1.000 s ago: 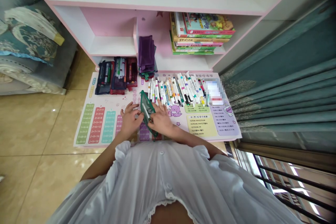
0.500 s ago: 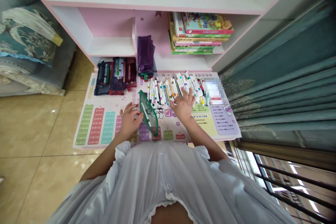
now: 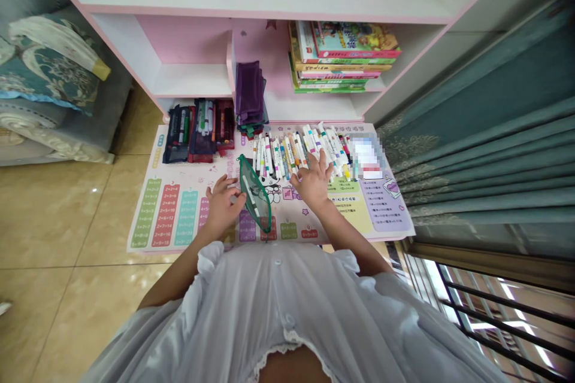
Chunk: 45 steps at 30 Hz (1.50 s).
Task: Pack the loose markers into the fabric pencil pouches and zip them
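A green mesh pouch [image 3: 255,192] lies open on a printed table mat [image 3: 179,209], with a white marker inside it. My left hand [image 3: 222,203] grips the pouch's left edge, fingers curled. My right hand [image 3: 314,179] rests with fingers spread on a row of many white markers with coloured caps [image 3: 296,152], laid side by side on the mat. I cannot tell whether any marker is pinched.
Filled dark pouches [image 3: 197,128] lie at the mat's back left. A stack of purple and green empty pouches [image 3: 249,96] leans in the pink shelf unit [image 3: 251,0]. Books [image 3: 341,57] are stacked on the shelf. Teal curtains [image 3: 485,149] hang right; a cushion [image 3: 40,66] lies left.
My right hand left the pouch opening and moved right and forward onto the marker row. My left hand stays on the pouch.
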Tool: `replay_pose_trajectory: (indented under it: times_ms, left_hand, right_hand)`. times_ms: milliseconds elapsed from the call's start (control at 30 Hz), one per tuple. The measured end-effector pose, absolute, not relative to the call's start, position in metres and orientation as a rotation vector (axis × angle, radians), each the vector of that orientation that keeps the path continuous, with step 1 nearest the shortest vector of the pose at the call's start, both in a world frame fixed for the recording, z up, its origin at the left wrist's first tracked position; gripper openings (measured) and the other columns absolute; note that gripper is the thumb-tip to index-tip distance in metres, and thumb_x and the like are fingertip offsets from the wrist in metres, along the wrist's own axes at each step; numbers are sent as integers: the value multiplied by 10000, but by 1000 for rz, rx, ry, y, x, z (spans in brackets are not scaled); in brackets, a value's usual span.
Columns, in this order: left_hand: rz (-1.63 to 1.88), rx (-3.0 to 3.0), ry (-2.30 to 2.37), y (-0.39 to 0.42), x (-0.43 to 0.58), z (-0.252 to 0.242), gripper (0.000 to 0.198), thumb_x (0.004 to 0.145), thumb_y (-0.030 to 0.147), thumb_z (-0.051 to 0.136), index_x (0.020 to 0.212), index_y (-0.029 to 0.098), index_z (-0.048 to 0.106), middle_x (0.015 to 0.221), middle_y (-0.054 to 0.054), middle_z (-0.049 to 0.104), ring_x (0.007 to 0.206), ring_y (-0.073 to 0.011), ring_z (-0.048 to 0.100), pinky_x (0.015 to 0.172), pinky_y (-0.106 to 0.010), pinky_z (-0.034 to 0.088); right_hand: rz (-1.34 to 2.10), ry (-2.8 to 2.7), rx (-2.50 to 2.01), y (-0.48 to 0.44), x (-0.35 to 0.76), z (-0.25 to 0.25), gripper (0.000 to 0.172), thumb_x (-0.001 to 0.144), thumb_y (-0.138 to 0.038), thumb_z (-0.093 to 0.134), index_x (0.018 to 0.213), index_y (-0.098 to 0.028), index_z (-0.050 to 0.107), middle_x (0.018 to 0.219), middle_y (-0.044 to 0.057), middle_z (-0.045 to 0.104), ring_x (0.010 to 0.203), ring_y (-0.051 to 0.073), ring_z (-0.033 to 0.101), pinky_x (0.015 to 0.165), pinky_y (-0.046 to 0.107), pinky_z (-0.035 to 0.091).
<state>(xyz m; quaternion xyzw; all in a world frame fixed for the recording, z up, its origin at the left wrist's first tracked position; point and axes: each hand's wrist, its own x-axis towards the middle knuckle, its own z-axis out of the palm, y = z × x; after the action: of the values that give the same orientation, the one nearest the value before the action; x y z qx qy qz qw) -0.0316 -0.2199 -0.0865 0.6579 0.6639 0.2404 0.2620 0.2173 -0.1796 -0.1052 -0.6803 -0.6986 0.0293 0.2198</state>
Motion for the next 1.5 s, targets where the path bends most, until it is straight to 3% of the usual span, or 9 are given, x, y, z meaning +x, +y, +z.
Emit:
replay_pose_trajectory:
  times_ms: [267,467,733,967,1133,1333,1500]
  left_hand:
    - [663,1820,1794,-220,-32,-92,221,817,315,551,622,218,588,1272,-47,638,1384,-299,388,1119,-654,177]
    - [668,1848,1791,-220,-33,-93,223,815,309,547,614,216,574,1270,-44,642,1387,-298,383,1110,-657,186]
    - [658,1841,1798,-219,-30,-88,214,808,306,549,616,217,581,1256,-50,650,1375,-306,401,1115,-643,195]
    - [666,1826,1802,-219,-31,-89,201,800,296,553,618,218,590,1259,-42,647,1374,-310,403,1125,-648,168]
    - [666,1814,1796,-220,-31,-88,202,806,300,554,624,221,594,1264,-49,645,1374,-307,403,1119,-661,166]
    - [652,1820,1798,-219,-30,-87,199,805,299,550,626,222,590,1261,-48,648,1377,-301,398,1121,-655,173]
    - [664,1819,1792,-219,-32,-90,210,810,316,554,624,225,589,1265,-43,641,1382,-300,391,1136,-640,158]
  right_hand:
    - [185,-2068,-1545,-215,190,-71,277,790,-261,581,525,-178,575,1404,106,527,1468,403,190,1114,638,237]
    - [384,-2264,-1384,-233,169,-66,207,752,-234,602,551,-184,607,1432,88,517,1469,374,206,1140,629,162]
    - [441,-2416,-1449,-230,147,-73,141,749,-214,599,668,-173,707,1444,139,494,1458,382,227,1139,654,171]
    - [445,-2431,-1587,-222,138,-76,175,802,-249,623,838,-134,750,1522,183,375,1473,412,147,1146,664,157]
    - [504,-2450,-1650,-216,138,-79,169,797,-276,686,838,-128,754,1558,172,319,1480,429,83,1153,672,124]
    - [496,-2438,-1592,-215,141,-83,192,797,-340,698,819,-157,755,1518,159,390,1469,440,129,1130,692,167]
    - [203,-2139,-1597,-205,169,-83,246,876,-355,582,758,-194,726,1391,115,526,1455,394,214,1106,637,291]
